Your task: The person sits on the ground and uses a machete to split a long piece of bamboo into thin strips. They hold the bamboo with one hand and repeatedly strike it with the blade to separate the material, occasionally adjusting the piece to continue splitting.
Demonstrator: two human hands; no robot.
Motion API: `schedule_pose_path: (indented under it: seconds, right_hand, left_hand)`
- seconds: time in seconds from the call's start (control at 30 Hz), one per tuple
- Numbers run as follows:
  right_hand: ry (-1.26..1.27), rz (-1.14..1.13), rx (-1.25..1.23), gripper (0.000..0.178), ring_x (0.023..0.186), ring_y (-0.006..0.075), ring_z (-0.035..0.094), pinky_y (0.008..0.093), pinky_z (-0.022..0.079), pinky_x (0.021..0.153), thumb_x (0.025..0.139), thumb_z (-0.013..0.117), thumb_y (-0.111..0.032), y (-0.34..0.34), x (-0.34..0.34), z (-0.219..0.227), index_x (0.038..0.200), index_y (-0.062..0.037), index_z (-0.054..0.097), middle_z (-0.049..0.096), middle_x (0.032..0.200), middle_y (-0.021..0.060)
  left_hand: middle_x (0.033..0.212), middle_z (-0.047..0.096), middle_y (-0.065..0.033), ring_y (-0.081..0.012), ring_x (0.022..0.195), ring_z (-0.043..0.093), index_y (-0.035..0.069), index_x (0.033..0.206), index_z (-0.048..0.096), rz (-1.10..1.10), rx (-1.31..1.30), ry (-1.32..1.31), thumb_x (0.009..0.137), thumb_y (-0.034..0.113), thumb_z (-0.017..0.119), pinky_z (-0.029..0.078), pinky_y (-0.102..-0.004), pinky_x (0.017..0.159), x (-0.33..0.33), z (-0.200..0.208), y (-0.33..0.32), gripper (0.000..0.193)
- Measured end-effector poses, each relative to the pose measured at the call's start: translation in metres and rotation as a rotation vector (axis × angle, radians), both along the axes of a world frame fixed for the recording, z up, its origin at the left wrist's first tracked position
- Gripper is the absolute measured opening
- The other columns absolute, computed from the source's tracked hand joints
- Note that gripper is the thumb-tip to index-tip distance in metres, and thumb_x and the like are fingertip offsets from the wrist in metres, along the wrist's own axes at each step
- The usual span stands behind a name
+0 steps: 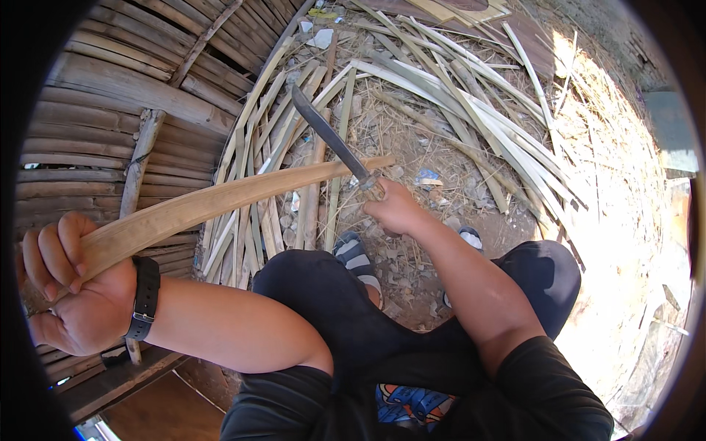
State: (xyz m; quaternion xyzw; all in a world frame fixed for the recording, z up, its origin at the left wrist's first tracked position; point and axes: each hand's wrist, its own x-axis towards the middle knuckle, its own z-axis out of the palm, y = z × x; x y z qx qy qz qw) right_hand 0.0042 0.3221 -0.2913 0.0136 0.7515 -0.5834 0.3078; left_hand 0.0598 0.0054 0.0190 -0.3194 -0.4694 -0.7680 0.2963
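My left hand (84, 294) is raised at the far left, its fingers wrapped round one end of a long, pale bamboo strip (213, 204). The strip reaches across to the right, and its far end comes close to my right hand (395, 209). That hand is closed on the handle of a machete (327, 134), whose dark blade points up and to the left. Near the handle the blade crosses the strip; whether the two touch I cannot tell. Part of the handle is hidden by my fingers.
Many split bamboo strips (471, 99) lie on the straw-strewn ground ahead. More strips (254, 169) lean along the bamboo slat wall (88, 125) at left. My knees are bent on both sides, with a sandalled foot (357, 257) between. Sunlit straw (603, 169) covers the right side.
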Motion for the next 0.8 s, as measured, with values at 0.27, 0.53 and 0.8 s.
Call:
schedule_pose_path:
  seconds: [0.27, 0.53, 0.8]
  right_hand:
    - [-0.095, -0.192, 0.039, 0.05, 0.058, 0.0229, 0.067, 0.0356, 0.054, 0.058, 0.082, 0.069, -0.021, 0.013, 0.016, -0.062, 0.125, 0.0034, 0.058, 0.068, 0.078, 0.0141]
    - [-0.193, 0.015, -0.37, 0.045, 0.053, 0.0127, 0.058, 0.0288, 0.05, 0.053, 0.085, 0.069, -0.011, -0.008, -0.001, 0.004, 0.125, 0.0028, 0.054, 0.059, 0.071, 0.0049]
    - [-0.356, -0.29, -0.282, 0.036, 0.052, 0.0131, 0.055, 0.0316, 0.052, 0.052, 0.083, 0.067, -0.008, 0.017, 0.014, -0.052, 0.116, 0.003, 0.055, 0.056, 0.069, 0.0033]
  left_hand:
    - [0.069, 0.048, 0.0058, -0.0077, 0.052, 0.041, 0.016, 0.098, 0.057, -0.057, -0.004, 0.0, 0.084, 0.044, 0.064, 0.033, -0.0247, 0.054, 0.0, -0.002, 0.0, 0.032]
    - [0.069, 0.047, 0.0058, -0.0077, 0.052, 0.041, 0.015, 0.097, 0.056, 0.046, 0.002, 0.005, 0.085, 0.045, 0.062, 0.033, -0.0248, 0.054, 0.002, 0.001, -0.002, 0.033]
    - [0.068, 0.045, 0.0061, -0.0086, 0.052, 0.04, 0.015, 0.098, 0.055, -0.034, 0.004, 0.003, 0.088, 0.048, 0.062, 0.033, -0.0253, 0.055, -0.001, -0.003, -0.006, 0.035]
